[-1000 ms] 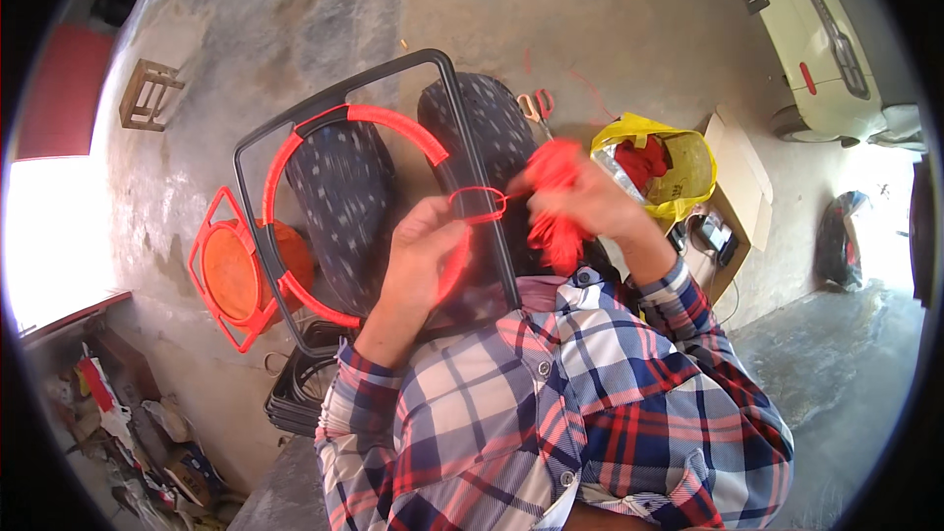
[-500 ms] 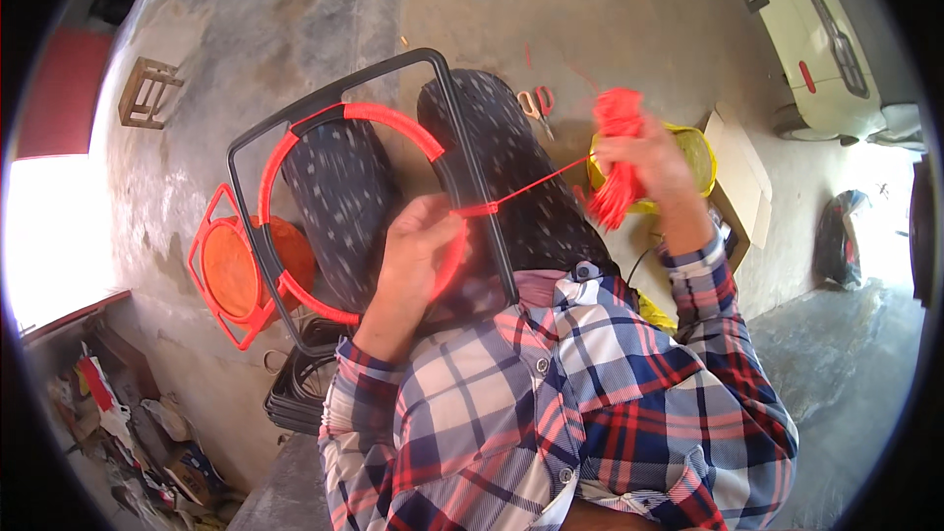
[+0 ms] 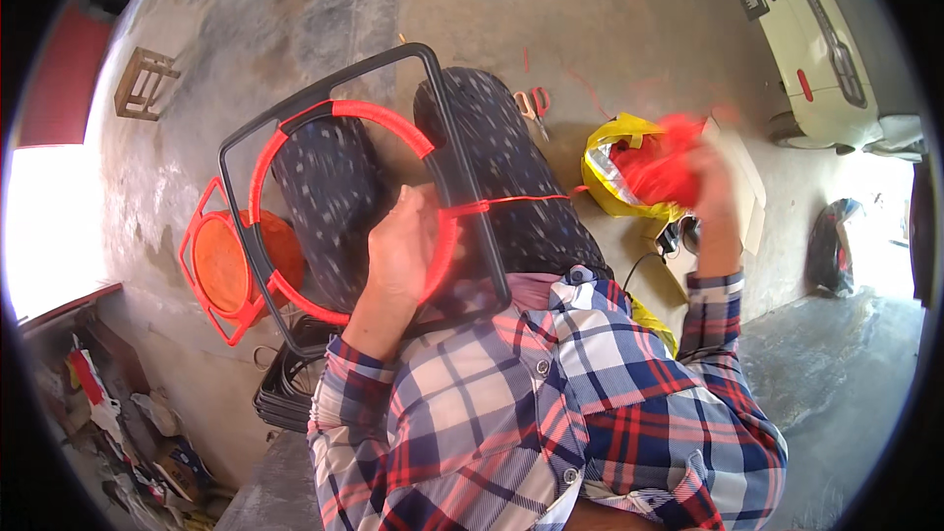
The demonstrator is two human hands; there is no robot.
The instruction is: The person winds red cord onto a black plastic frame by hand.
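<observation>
A black frame with rounded corners [image 3: 494,258] spans a seated person's lap, its left edge overlapping an orange stool [image 3: 236,265] in view, while concrete floor [image 3: 492,5] spreads wide beyond the knees, past scissors [image 3: 539,113] near the right one. Inside the frame sits a ring [image 3: 388,121] wrapped glossy red in sections, black between. The left hand [image 3: 398,246] is at the ring's right side, its fingers' grip unclear; a red cord [image 3: 531,198] stretches rightward from there. Over a yellow bag [image 3: 602,172], the right hand [image 3: 716,177] blurs beside a red bundle [image 3: 678,152], fingers unreadable.
</observation>
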